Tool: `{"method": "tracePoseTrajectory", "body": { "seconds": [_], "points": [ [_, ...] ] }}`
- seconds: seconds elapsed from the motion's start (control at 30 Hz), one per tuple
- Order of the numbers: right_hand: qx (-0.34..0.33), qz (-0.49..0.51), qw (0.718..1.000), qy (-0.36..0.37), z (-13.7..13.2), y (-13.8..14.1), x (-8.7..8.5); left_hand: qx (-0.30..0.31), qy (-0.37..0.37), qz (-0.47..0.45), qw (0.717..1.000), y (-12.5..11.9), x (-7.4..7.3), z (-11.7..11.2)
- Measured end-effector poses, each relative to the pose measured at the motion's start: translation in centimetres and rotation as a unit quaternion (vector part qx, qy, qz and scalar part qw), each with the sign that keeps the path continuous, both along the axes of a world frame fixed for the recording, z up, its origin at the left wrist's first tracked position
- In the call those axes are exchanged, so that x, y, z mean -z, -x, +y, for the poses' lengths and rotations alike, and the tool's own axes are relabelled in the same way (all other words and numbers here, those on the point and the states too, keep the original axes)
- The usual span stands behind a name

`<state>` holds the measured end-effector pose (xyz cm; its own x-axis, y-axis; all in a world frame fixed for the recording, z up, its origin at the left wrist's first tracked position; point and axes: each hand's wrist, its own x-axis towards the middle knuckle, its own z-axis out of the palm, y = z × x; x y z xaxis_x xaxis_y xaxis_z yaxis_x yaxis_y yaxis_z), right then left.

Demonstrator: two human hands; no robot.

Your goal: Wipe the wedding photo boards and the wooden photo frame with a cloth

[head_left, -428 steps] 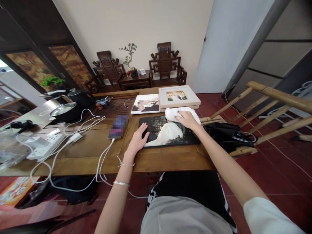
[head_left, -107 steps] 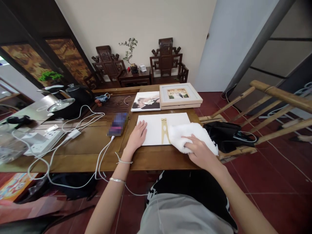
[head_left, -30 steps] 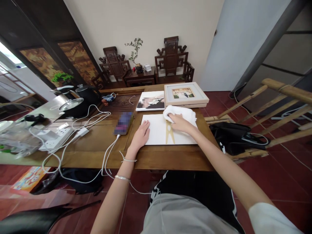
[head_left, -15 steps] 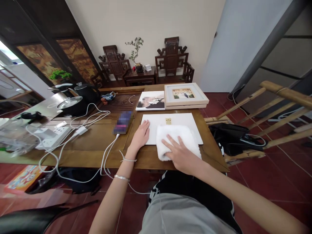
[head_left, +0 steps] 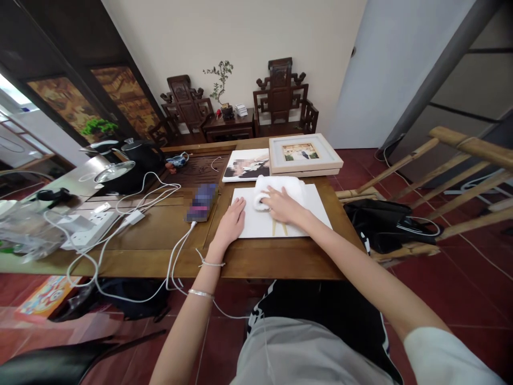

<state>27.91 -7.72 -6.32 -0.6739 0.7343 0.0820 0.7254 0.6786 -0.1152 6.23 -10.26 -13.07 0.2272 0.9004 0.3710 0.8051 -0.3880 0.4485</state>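
A white panel (head_left: 312, 211), a picture frame lying face down with a gold stand on its back, rests on the wooden table (head_left: 156, 240) in front of me. My left hand (head_left: 230, 222) lies flat on the panel's left edge, fingers stretched out. My right hand (head_left: 282, 206) presses a white cloth (head_left: 276, 187) onto the panel's far middle part, fingers bent over the cloth.
Behind the panel lie a frameless photo print (head_left: 246, 164) and a white framed photo (head_left: 303, 154). A phone (head_left: 201, 202) on a white cable lies left of it. A power strip (head_left: 86, 227), cables and pots (head_left: 116, 174) fill the left. A black bag (head_left: 385, 222) sits right, on a bamboo rack.
My right hand slid the cloth from the panel's near edge up to its far part, after earlier going the other way. The left hand has stayed on the panel's left edge.
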Motion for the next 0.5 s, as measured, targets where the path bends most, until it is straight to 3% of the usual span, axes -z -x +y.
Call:
{"method": "tracePoseTrajectory", "body": {
  "seconds": [0.1,0.2,0.5],
  "points": [
    [0.011,-0.02,1.0,-0.008,1.0,0.7,-0.2,-0.003,0.002,-0.001,1.0,0.1,-0.1,0.0],
    [0.01,-0.053,0.998,-0.015,0.1,0.9,0.1,0.0,0.005,0.002,1.0,0.1,-0.1,0.0],
    [-0.045,-0.043,0.997,-0.034,-10.1,-0.2,1.2,-0.002,0.011,0.007,1.0,-0.1,-0.2,0.0]
  ]
}}
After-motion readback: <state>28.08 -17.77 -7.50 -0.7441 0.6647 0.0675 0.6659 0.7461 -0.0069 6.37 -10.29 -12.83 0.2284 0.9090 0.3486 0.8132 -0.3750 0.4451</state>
